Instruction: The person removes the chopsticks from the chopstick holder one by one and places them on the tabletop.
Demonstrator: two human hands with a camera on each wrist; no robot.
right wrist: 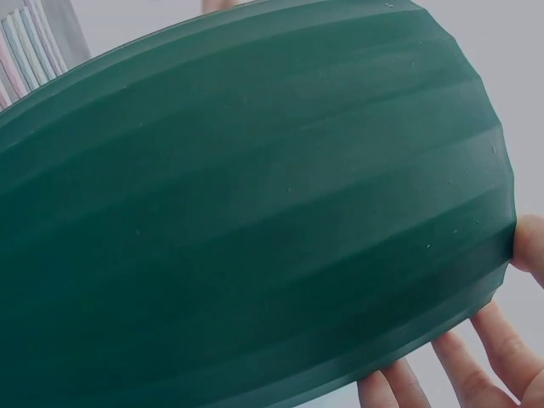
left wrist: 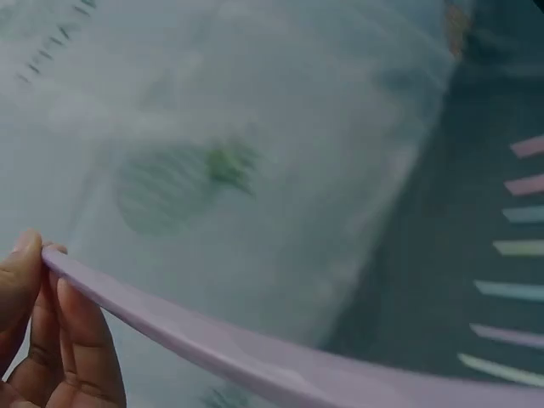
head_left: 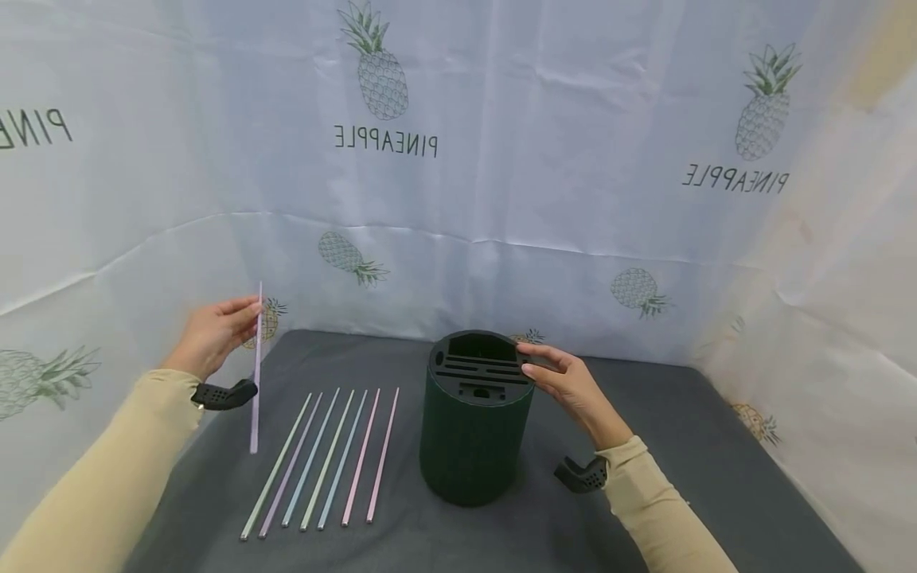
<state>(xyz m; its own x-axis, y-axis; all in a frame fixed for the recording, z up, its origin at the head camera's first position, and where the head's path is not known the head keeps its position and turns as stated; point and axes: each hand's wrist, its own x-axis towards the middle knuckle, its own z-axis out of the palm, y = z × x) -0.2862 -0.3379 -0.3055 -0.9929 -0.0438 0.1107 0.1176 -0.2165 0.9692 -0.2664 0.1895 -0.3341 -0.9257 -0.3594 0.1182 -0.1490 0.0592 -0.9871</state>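
Note:
My left hand [head_left: 218,332] pinches a lilac chopstick [head_left: 257,374] near its upper end, between thumb and fingertips. The chopstick hangs almost upright above the left side of the dark table; in the left wrist view my fingers [left wrist: 85,348] hold its tip. At the middle stands a dark green ribbed knife block [head_left: 469,446], its black top cut with slots and a wider opening at the back. My right hand [head_left: 573,390] rests on its right upper rim with fingers fairly straight. In the right wrist view the fingertips touch the block's green wall [right wrist: 280,195].
Several pastel chopsticks, among them a pink chopstick [head_left: 383,454] and a green chopstick [head_left: 275,468], lie side by side on the grey tabletop [head_left: 645,477], left of the block. A white curtain [head_left: 516,159] printed with pineapples hangs behind and along both sides.

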